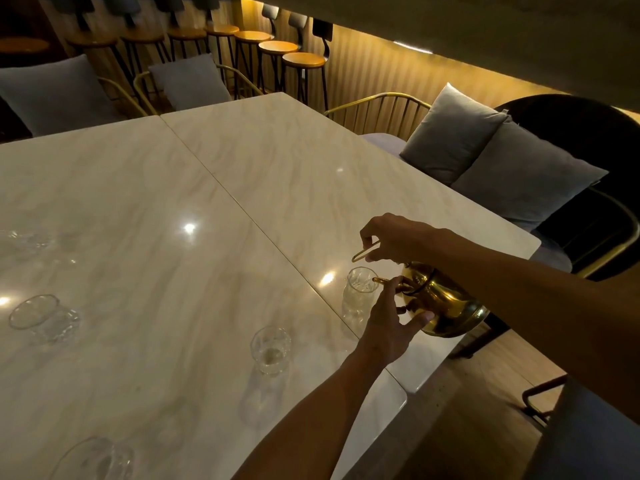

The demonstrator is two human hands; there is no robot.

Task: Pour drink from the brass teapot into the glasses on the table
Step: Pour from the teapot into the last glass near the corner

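Observation:
The brass teapot (446, 306) hangs tilted over the marble table (242, 188), its spout just above the rim of a clear glass (358, 292). My right hand (394, 239) pinches the thin brass handle from above. My left hand (389, 320) rests against the pot's front, thumb under the body and fingers by the lid knob. A second glass (270, 349) stands nearer me with a little clear liquid in it. Other glasses stand at the left (41, 318), at the bottom left (91, 459) and faintly at the far left edge (20, 239).
Two marble tabletops meet along a diagonal seam. Wire chairs with grey cushions (498, 157) line the right and far sides. Several bar stools (277, 46) stand along the lit back wall. The table's right edge lies just below the teapot.

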